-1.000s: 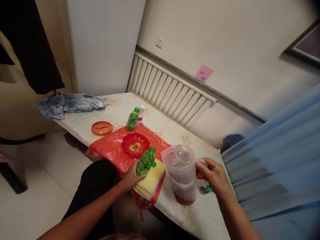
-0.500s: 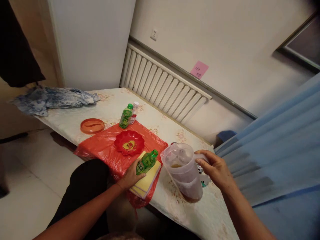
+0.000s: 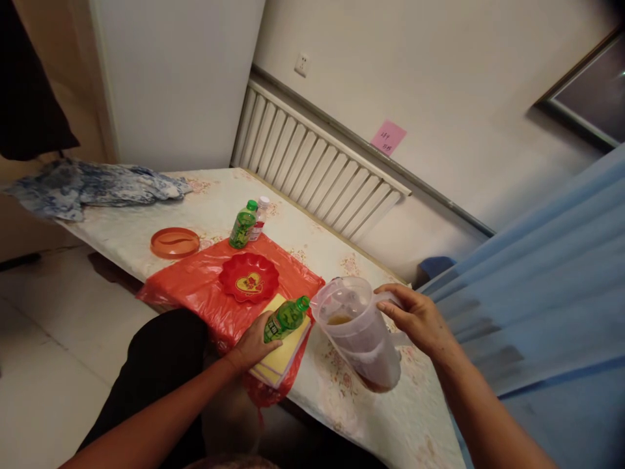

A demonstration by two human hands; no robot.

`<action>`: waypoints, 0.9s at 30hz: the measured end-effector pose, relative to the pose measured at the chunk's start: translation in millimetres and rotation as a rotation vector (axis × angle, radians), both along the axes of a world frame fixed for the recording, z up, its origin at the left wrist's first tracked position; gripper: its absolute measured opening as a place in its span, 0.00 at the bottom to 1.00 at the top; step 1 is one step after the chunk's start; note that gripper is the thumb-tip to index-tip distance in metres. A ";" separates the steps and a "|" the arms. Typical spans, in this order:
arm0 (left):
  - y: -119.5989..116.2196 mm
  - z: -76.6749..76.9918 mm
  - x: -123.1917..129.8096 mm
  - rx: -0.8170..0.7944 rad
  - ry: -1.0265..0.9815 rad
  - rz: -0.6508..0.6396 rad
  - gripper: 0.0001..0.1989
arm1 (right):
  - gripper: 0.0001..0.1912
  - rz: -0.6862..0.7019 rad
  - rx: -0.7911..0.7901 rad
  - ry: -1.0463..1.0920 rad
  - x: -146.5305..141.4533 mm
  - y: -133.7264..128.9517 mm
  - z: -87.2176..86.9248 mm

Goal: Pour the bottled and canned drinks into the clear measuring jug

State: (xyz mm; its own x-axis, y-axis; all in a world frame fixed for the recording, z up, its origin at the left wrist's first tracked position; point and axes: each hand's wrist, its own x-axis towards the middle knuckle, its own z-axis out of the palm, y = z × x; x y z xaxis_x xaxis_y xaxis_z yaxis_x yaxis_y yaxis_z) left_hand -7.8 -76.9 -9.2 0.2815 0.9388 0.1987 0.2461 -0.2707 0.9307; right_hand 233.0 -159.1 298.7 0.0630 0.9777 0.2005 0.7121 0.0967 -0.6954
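Observation:
My left hand (image 3: 254, 342) is closed around an uncapped green plastic bottle (image 3: 288, 318), which leans to the right above a yellow cloth or pad (image 3: 279, 365). My right hand (image 3: 415, 316) grips the handle of a clear plastic pitcher (image 3: 364, 339). A little brown liquid shows low in the pitcher, which tilts left. Its spout is close to the bottle's mouth; whether they touch, I cannot tell. Just beyond the yellow cloth lies a red scalloped plate (image 3: 268, 273) with a yellow heart design, on a red plastic bag (image 3: 178, 277).
A green-capped bottle (image 3: 243, 225) and a white-capped bottle (image 3: 260, 218) stand behind the plate. An orange round lid (image 3: 174, 242) lies to the left, with a patterned cloth (image 3: 112, 185) farther back. A radiator (image 3: 317, 159) lines the wall; a blue curtain (image 3: 532, 286) hangs at right.
The bottle in my left hand has tipped further right, toward the pitcher. The pitcher leans more to the left, its spout now nearer the bottle's mouth. The view has shifted slightly.

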 end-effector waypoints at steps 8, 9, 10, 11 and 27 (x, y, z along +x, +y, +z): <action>1.1 -6.6 1.2 0.022 0.009 0.009 0.32 | 0.09 0.042 0.016 -0.091 3.9 10.3 1.9; 1.1 -6.6 1.3 0.024 0.017 0.009 0.33 | 0.10 0.043 0.012 -0.097 4.2 11.1 2.2; 1.1 -6.6 1.4 0.024 0.025 0.009 0.33 | 0.10 0.043 0.007 -0.101 4.6 11.7 2.4; 1.0 -6.7 1.5 0.023 0.031 0.006 0.33 | 0.10 0.046 0.003 -0.106 4.9 12.3 2.7; 1.1 -11.7 3.0 0.028 -0.002 0.000 0.33 | 0.11 0.078 -0.004 -0.261 3.2 20.4 14.1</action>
